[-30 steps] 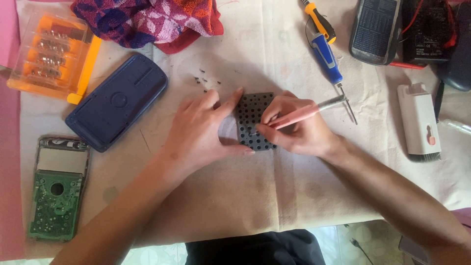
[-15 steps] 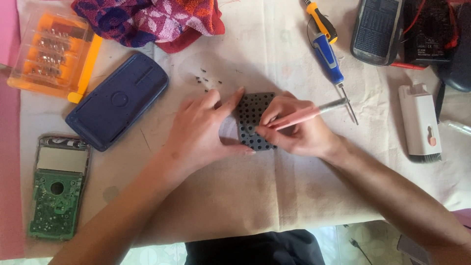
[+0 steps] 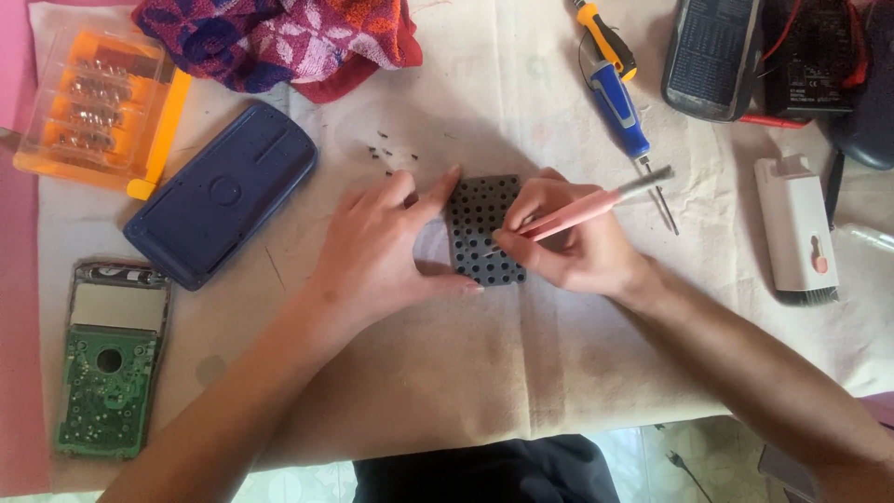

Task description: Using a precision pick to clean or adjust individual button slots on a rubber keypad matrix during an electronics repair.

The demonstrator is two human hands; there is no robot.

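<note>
A dark rubber keypad mat point(image 3: 480, 224) full of round holes lies on the cloth in the middle. My left hand point(image 3: 382, 251) rests flat beside it, with index finger and thumb pressed on its left edge. My right hand point(image 3: 568, 242) grips a thin pink tool point(image 3: 596, 203) like a pen, its tip down on the mat's right side. Several tiny dark screws point(image 3: 384, 154) lie loose just behind my left hand.
A blue back cover point(image 3: 223, 191) and a green circuit board point(image 3: 107, 368) lie at left, an orange bit case point(image 3: 93, 107) behind them. A blue and yellow screwdriver point(image 3: 619, 102), a white brush tool point(image 3: 796, 228), dark devices point(image 3: 717, 56) and patterned fabric point(image 3: 270, 37) lie farther back.
</note>
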